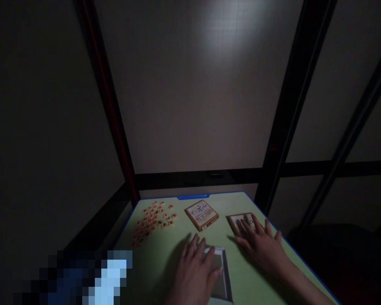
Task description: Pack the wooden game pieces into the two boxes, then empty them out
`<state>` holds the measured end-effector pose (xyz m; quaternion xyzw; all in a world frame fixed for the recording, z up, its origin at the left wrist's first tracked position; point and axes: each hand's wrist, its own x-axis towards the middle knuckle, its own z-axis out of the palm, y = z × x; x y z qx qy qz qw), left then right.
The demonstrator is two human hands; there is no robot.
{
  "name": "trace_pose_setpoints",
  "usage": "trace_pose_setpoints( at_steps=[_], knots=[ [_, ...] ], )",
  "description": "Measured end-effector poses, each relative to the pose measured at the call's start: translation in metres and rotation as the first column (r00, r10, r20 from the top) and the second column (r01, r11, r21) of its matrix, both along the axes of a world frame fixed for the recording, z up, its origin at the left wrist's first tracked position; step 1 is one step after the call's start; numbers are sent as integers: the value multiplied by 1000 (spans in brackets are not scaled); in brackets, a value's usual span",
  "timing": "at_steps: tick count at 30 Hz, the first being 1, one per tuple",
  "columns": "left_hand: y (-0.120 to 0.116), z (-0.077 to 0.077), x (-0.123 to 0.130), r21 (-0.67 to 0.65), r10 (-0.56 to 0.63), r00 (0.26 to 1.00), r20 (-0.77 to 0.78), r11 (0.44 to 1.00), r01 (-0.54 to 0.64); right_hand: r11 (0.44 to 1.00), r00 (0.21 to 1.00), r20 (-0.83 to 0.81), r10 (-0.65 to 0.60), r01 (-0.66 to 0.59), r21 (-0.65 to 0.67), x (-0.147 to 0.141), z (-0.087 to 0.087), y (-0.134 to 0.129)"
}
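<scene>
My left hand is spread, palm down, over the left part of an open grey tray-like box near the front of the green table. My right hand has its fingers spread over a flat printed box at the right, covering much of its top. A similar printed box lies flat at the back middle, touched by neither hand. Many small round pieces with red and black marks are scattered at the left of the table.
The green table has a blue edge and a blue strip at its back. Pale panels with dark frames stand behind it. A pixelated patch covers the lower left. Dark shapes lie at the lower right.
</scene>
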<state>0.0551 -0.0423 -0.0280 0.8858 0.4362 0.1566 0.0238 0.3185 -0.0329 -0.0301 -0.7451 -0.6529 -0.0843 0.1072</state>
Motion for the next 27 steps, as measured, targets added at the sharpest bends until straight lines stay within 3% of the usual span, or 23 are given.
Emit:
trace_pose_setpoints(
  at_steps=[2, 5, 11, 14, 17, 20, 22, 27],
  knots=[
    [8, 11, 6, 6, 38, 999, 9, 999, -38, 1000, 1000, -24, 6, -6, -24, 11, -12, -4],
    [31, 15, 5, 25, 143, 989, -30, 989, -142, 999, 999, -13, 30, -31, -30, 9, -15, 9],
    [96, 10, -21, 45, 398, 912, -99, 918, -395, 997, 1000, 24, -8, 10, -74, -8, 4, 62],
    [124, 8, -28, 31, 443, 890, -111, 896, -442, 999, 998, 51, -38, 38, 11, -23, 9, 75],
    [146, 6, -30, 27, 432, 893, -124, 901, -433, 969, 974, 31, 223, -225, 106, -44, 5, 73],
    [158, 1, -32, -9, 421, 893, -160, 904, -428, 860, 864, -23, 503, -497, 114, -58, -2, 68],
    [160, -5, -36, 8, 435, 885, -164, 898, -439, 831, 831, -50, 554, -547, 101, -61, -5, 66],
    [147, -20, -55, 89, 463, 876, -132, 886, -455, 842, 840, -61, 539, -536, 54, -53, -2, 62]
  ],
)
